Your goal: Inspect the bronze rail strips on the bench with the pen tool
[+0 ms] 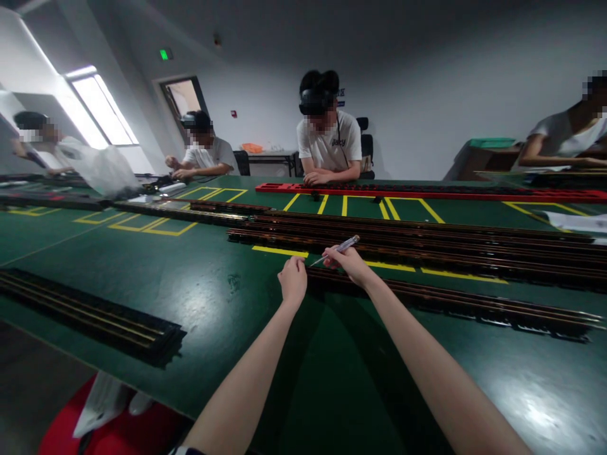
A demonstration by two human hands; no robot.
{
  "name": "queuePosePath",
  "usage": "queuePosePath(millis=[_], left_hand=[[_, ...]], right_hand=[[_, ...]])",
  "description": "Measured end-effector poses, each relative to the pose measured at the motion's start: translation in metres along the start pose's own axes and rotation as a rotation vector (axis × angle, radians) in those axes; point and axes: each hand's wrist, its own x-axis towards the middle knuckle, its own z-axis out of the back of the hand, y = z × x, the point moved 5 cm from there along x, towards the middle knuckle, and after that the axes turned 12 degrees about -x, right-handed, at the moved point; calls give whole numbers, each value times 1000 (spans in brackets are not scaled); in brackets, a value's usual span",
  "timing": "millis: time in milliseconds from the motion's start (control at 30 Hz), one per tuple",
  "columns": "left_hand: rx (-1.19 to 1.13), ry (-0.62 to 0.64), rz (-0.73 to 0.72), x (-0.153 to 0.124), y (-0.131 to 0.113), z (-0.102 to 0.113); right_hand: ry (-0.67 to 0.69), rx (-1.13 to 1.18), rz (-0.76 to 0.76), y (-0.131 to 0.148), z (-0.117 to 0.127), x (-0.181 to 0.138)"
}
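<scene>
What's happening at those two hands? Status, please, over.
Right hand gripping slim tool, tip angled toward left hand. Left hand at left end of single dark rail; grip unclear. Grouped rails close beyond.

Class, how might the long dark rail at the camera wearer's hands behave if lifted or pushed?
The rail is probably fairly stiff, as it looks straight along its visible length. Lifted only near the left hand, it might feel unbalanced, since most of it stretches rightward. Lying flat on the table, it would likely slide rather than roll.
</scene>
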Motion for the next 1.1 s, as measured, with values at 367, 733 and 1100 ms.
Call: queuePosePath(millis=[367,733,1100], left_hand=[[-72,-2,35,-1,0,2],[9,46,13,6,-3,3],[-20,31,-12,10,2,1]], right_hand=[[-14,69,28,-1,2,-1],[15,57,38,-3,0,2],[53,73,-6,-4,-2,7]])
